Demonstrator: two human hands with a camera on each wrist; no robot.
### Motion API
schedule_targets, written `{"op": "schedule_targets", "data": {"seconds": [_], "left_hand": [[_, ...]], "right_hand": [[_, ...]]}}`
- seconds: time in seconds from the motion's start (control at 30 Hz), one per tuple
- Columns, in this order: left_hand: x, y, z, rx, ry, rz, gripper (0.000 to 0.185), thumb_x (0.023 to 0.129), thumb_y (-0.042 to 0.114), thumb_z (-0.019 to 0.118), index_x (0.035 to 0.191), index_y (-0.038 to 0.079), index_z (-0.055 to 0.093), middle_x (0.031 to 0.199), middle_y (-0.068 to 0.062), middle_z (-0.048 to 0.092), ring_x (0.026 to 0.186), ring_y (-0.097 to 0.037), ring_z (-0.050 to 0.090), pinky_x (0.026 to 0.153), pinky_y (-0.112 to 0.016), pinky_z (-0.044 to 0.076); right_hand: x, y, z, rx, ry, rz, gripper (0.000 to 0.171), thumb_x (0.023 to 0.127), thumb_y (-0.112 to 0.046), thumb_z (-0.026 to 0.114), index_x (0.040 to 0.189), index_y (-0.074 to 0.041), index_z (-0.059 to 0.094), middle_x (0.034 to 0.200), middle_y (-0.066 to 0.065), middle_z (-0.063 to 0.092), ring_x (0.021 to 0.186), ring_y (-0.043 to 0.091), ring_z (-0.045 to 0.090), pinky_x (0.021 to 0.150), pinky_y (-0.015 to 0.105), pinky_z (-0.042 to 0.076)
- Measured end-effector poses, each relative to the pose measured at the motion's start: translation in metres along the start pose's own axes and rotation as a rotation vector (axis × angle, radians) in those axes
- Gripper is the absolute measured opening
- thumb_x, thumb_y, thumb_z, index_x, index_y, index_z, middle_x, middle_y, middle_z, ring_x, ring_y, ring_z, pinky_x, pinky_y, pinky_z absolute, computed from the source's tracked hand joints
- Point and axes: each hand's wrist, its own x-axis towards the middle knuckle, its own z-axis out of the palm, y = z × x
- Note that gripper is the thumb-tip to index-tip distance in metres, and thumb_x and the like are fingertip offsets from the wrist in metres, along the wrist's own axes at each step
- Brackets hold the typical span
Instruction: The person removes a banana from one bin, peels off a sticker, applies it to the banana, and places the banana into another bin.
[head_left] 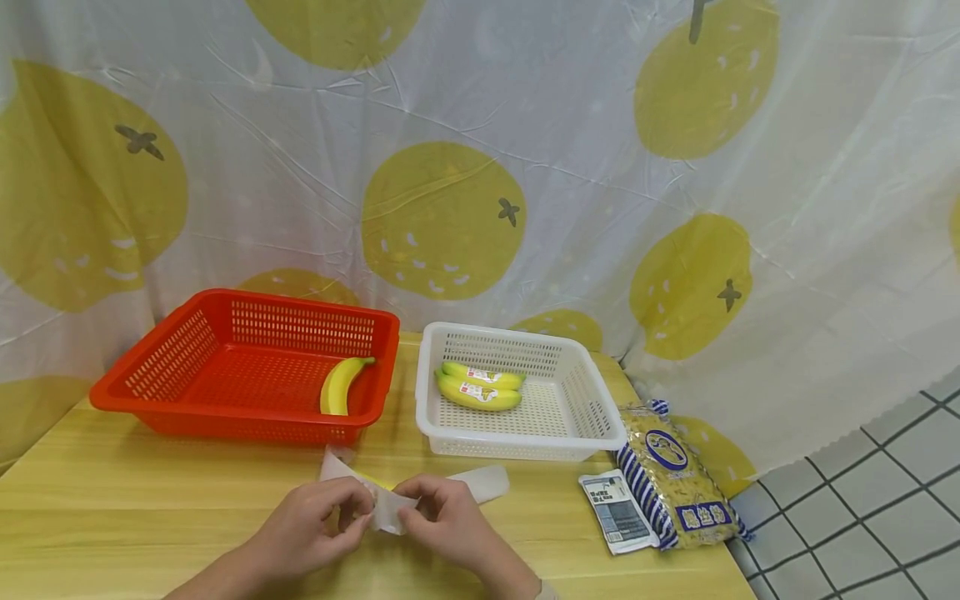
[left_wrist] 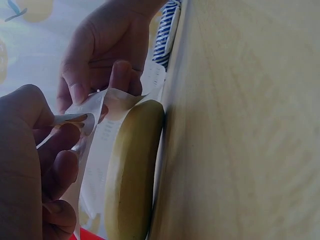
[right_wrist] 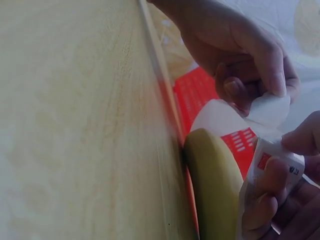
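White strip (head_left: pixel 392 510) being pinched by left hand (head_left: pixel 321 523) and right hand (head_left: pixel 447 518), head view's lower centre; banana (left_wrist: pixel 134 170) being partly hidden.

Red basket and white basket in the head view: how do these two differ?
Size: the red basket looks wider than the white basket.
Contents: the red basket holds one banana with no label visible; the white basket holds two labelled bananas.
Shared: both are open-topped, have perforated sides and stand on the table.
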Motion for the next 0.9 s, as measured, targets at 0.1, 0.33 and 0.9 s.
{"op": "schedule_targets", "data": {"seconds": [0.1, 0.33, 0.9], "left_hand": [[0.0001, -0.0003, 0.0002, 0.002, 0.008, 0.012, 0.007, 0.098, 0.021, 0.07, 0.095, 0.021, 0.063, 0.088, 0.021, 0.06, 0.072, 0.006, 0.053, 0.06, -0.009, 0.044], [0.0011, 0.0022, -0.0014, 0.0, -0.009, -0.015, 0.009, 0.097, 0.02, 0.07, 0.093, 0.018, 0.063, 0.085, 0.02, 0.059, 0.071, 0.005, 0.053, 0.06, -0.01, 0.043], [0.0006, 0.0005, -0.0024, -0.082, 0.04, 0.015, 0.016, 0.092, 0.007, 0.074, 0.095, 0.017, 0.062, 0.079, 0.016, 0.06, 0.068, 0.005, 0.052, 0.061, -0.013, 0.042]], "right_hand": [[0.0002, -0.0005, 0.0003, -0.004, 0.007, 0.005, 0.016, 0.097, -0.009, 0.069, 0.112, -0.003, 0.073, 0.084, 0.019, 0.069, 0.059, -0.003, 0.049, 0.053, 0.012, 0.041], [0.0011, 0.0018, 0.002, -0.065, 0.04, 0.008, 0.016, 0.097, -0.018, 0.073, 0.104, -0.004, 0.075, 0.082, 0.01, 0.071, 0.059, -0.005, 0.05, 0.053, 0.012, 0.044], [-0.0019, -0.0017, 0.0004, -0.181, -0.097, 0.037, 0.005, 0.094, -0.012, 0.074, 0.092, -0.009, 0.077, 0.072, -0.006, 0.068, 0.054, -0.009, 0.047, 0.047, 0.013, 0.043]]}}
